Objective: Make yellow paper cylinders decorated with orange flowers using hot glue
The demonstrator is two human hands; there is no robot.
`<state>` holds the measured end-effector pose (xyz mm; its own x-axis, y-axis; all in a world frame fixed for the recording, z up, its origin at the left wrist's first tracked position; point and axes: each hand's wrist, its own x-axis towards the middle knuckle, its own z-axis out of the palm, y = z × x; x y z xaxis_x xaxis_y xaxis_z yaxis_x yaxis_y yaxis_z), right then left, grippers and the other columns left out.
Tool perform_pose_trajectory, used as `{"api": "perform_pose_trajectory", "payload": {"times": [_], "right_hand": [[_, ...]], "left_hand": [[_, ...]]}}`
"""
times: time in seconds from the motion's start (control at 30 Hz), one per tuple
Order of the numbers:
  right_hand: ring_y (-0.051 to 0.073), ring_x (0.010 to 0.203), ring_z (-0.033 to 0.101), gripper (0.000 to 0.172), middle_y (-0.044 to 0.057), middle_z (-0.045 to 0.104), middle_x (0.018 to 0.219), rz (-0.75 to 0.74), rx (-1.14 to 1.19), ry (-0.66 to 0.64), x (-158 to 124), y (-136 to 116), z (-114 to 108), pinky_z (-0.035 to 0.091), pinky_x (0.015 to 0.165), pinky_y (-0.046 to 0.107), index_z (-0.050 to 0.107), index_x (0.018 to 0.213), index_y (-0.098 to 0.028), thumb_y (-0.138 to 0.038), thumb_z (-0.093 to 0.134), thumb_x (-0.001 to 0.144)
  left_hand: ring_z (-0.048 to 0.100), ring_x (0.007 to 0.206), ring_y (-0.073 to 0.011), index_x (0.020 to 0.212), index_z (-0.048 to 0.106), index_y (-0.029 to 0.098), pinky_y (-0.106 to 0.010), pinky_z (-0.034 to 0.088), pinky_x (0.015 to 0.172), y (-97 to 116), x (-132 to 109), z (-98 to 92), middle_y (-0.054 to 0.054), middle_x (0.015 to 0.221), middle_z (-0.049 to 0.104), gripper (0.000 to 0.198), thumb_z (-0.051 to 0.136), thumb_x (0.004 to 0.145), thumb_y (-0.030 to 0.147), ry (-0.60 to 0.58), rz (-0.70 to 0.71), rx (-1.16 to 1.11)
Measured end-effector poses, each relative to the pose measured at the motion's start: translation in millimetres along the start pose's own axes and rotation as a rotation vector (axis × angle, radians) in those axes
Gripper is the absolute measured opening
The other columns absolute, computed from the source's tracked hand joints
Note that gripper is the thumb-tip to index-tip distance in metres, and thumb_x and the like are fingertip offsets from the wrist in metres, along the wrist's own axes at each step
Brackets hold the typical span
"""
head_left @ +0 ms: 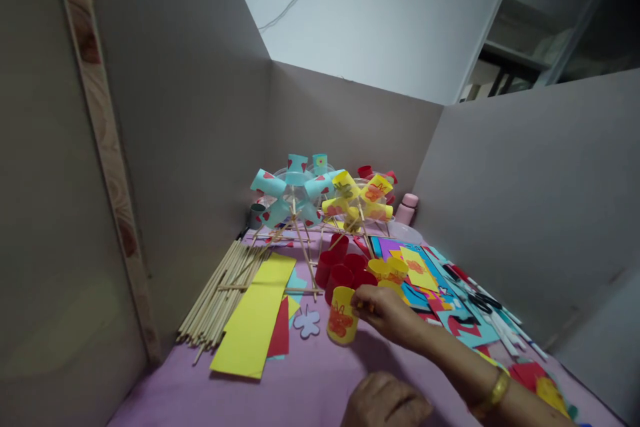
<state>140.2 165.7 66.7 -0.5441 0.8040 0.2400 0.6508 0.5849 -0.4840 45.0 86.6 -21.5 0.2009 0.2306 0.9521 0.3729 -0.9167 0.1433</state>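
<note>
My right hand [383, 312] reaches in from the right, its fingers pinched at the right edge of a yellow paper cylinder [342, 327]. An orange-red drawing marks the cylinder, which stands upright on the pink cloth. At the bottom edge is my left hand [386, 401], fingers curled; whatever they may hold is hidden. Behind the cylinder stand several red paper cylinders [340, 277] and a few yellow patterned ones [397, 269]. To its left lies a flower-shaped cutout [307, 322].
Thin wooden sticks [215, 307] and yellow paper strips [255, 320] lie left. Farther back stand stick-framed wheels with blue cups [295, 190] and yellow cups [357, 197]. Paper scraps, scissors [484, 302] and markers lie right. A pink bottle [406, 209] stands behind. Grey partitions [520, 200] enclose the table.
</note>
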Motion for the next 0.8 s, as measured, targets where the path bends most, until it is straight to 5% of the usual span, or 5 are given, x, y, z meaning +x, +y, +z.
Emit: {"api": "perform_pose_trajectory", "payload": {"times": [0.2, 0.4, 0.8], "right_hand": [[0.018, 0.073, 0.061, 0.017, 0.004, 0.069, 0.086, -0.025, -0.063, -0.022, -3, 0, -1, 0.039, 0.061, 0.025, 0.067, 0.093, -0.021, -0.022, 0.065, 0.075], [0.017, 0.066, 0.06, 0.012, 0.004, 0.068, 0.075, -0.033, -0.072, -0.024, 0, 4, 4, 0.037, 0.059, 0.025, 0.069, 0.077, -0.019, -0.016, 0.057, 0.08], [0.016, 0.065, 0.06, 0.011, 0.001, 0.068, 0.074, -0.007, -0.07, -0.024, 5, 2, 10, 0.034, 0.054, 0.022, 0.069, 0.08, -0.019, -0.012, 0.068, 0.071]], "left_hand": [[0.056, 0.054, -0.0127, 0.087, 0.062, 0.018, -0.024, 0.04, 0.046, -1, -4, 0.8, -0.001, 0.064, 0.068, 0.023, 0.041, 0.094, 0.02, -0.045, -0.015, -0.034], [0.053, 0.05, -0.0128, 0.084, 0.062, 0.017, -0.024, 0.036, 0.044, -2, -4, 1.0, 0.0, 0.058, 0.064, 0.028, 0.036, 0.095, 0.017, -0.07, -0.003, -0.039], [0.053, 0.048, -0.0138, 0.086, 0.062, 0.015, -0.024, 0.04, 0.044, -9, -8, 1.0, -0.002, 0.058, 0.065, 0.026, 0.036, 0.091, 0.012, -0.139, 0.009, -0.04]]}}
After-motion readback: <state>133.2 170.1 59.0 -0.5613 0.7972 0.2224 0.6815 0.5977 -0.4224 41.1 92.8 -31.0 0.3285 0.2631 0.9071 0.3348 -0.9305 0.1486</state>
